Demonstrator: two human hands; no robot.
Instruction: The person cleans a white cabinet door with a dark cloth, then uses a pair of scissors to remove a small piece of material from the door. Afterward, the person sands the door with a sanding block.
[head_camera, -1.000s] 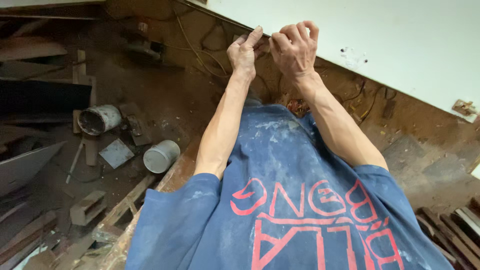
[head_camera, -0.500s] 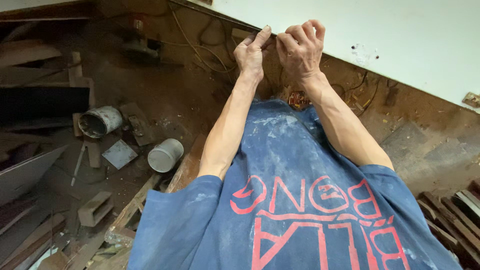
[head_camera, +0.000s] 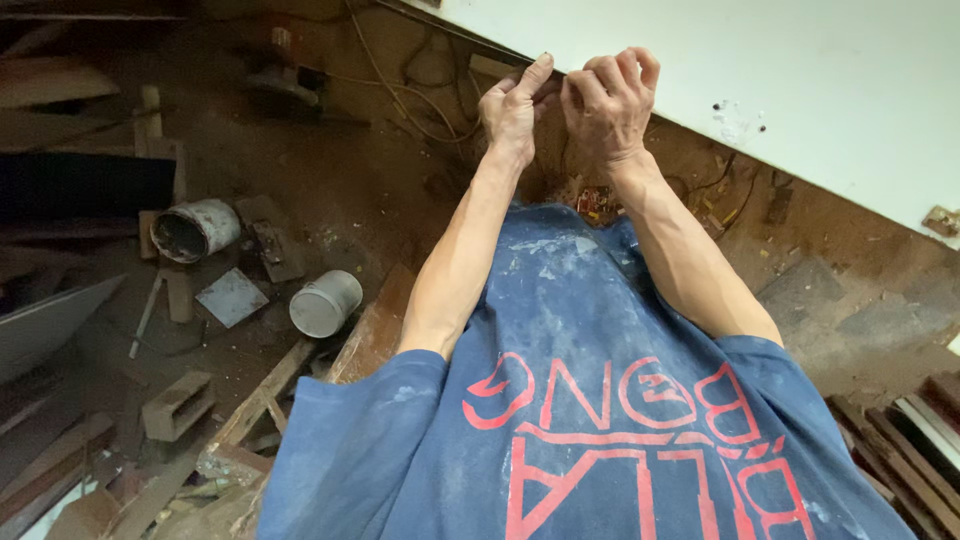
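At lower edge of white flat wall panel (head_camera: 800, 90) | left hand (head_camera: 512, 108) and right hand (head_camera: 605, 100) clenched, pinching thin wire (head_camera: 556, 73), barely visible | likely light, pliable; best gripped near end.

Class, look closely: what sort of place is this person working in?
Probably a carpentry or building work site. Offcuts of wood and two tins litter the dusty floor, loose wires trail about, and both hands work at a white panel's edge.
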